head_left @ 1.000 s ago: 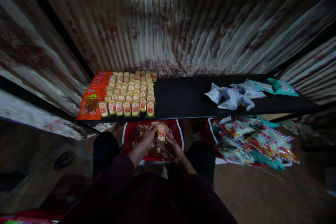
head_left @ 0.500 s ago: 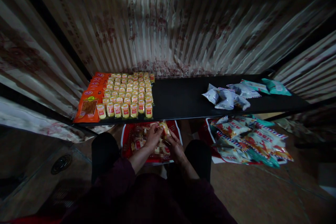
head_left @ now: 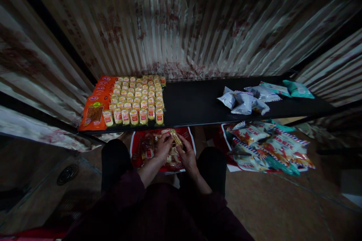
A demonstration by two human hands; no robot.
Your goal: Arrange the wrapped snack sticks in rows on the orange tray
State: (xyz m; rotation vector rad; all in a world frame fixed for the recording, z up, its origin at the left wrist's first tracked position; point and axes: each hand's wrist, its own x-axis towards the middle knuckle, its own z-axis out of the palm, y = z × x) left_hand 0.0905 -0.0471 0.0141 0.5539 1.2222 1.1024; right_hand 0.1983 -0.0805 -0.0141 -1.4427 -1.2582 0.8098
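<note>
A small yellow packet [head_left: 176, 138] is pinched between both of my hands, over a red basket [head_left: 136, 139] holding more wrapped snacks. My left hand [head_left: 163, 148] grips its left end; my right hand [head_left: 187, 155] has fingers closed round its lower right side. Beyond them, rows of yellow wrapped snacks [head_left: 134, 117] stand close together on the left part of a black shelf [head_left: 192, 101]. Orange bags [head_left: 95, 110] overlap along their left side.
Silver and teal bags [head_left: 242, 103] lie on the shelf's right part. Below it, a second basket [head_left: 223, 132] is heaped with red, white and teal bags [head_left: 263, 147]. My knees flank the nearer basket. Striped curtains [head_left: 175, 26] hang behind and beside the shelf.
The packet has turned and tilted slightly between my hands, and shifted a little to the left. The whole view has moved slightly. The goods on the shelf look unchanged.
</note>
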